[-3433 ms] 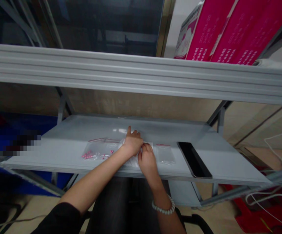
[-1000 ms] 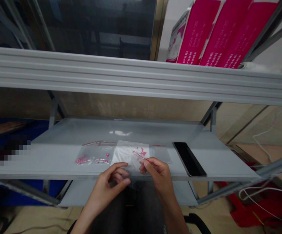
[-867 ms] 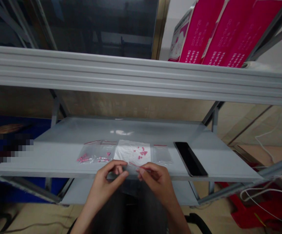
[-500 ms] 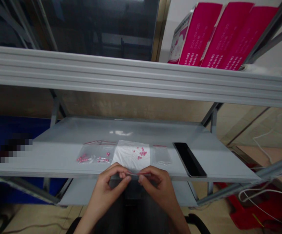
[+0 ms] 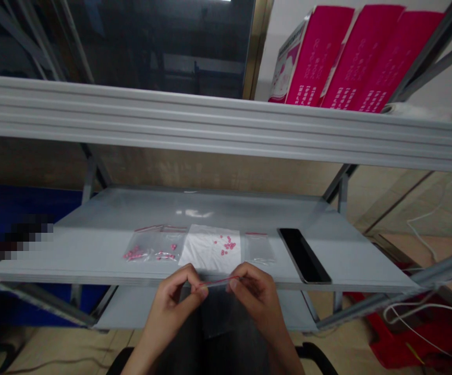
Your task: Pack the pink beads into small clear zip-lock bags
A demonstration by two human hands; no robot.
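Between my two hands hangs a clear zip-lock bag [image 5: 217, 312] with a red strip along its top, just off the front edge of the shelf. My left hand [image 5: 179, 299] pinches the left end of the strip between thumb and forefinger. The right end is pinched by my right hand [image 5: 255, 291]. No contents show in the bag. Beyond my hands, a white sheet [image 5: 200, 247] bears several small pink pieces [image 5: 228, 245]. To its left lie zip-lock bags [image 5: 147, 242] with similar pink pieces inside; to its right is another flat zip-lock bag [image 5: 259, 247].
A black phone [image 5: 304, 255] lies on the right of the grey shelf [image 5: 361, 265]. Above runs a ribbed metal beam [image 5: 210, 122], with pink boxes [image 5: 358, 62] behind it. White cables [image 5: 413, 307] hang at the lower right near a red object [image 5: 395, 338].
My hands have moved slightly apart, and the bag's strip is stretched more visibly between them. The bag's clear body now shows hanging below. Items on the shelf have stayed put.
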